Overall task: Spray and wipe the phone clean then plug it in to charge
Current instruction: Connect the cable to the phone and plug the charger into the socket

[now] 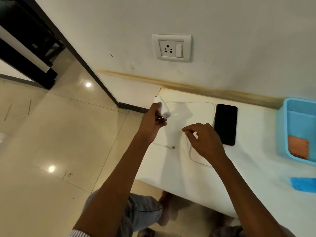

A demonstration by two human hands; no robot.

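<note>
A black phone (pixel 225 124) lies screen-up on the white table (pixel 201 175), close to the wall. My left hand (pixel 152 120) holds a white charger adapter (pixel 162 108) lifted over the table's left end. A white cable (pixel 193 103) loops across the table, and its free plug end (pixel 173 147) rests between my arms. My right hand (pixel 203 139) hovers just left of the phone, thumb and fingers pinched at the cable. A white wall socket with a switch (pixel 171 48) sits on the wall above the table.
A light blue basket (pixel 283 134) with an orange cloth (pixel 298 147) inside stands at the table's right end. A blue cloth (pixel 303 184) lies on the table at the right edge. Glossy floor tiles and a dark door frame (pixel 80 60) are to the left.
</note>
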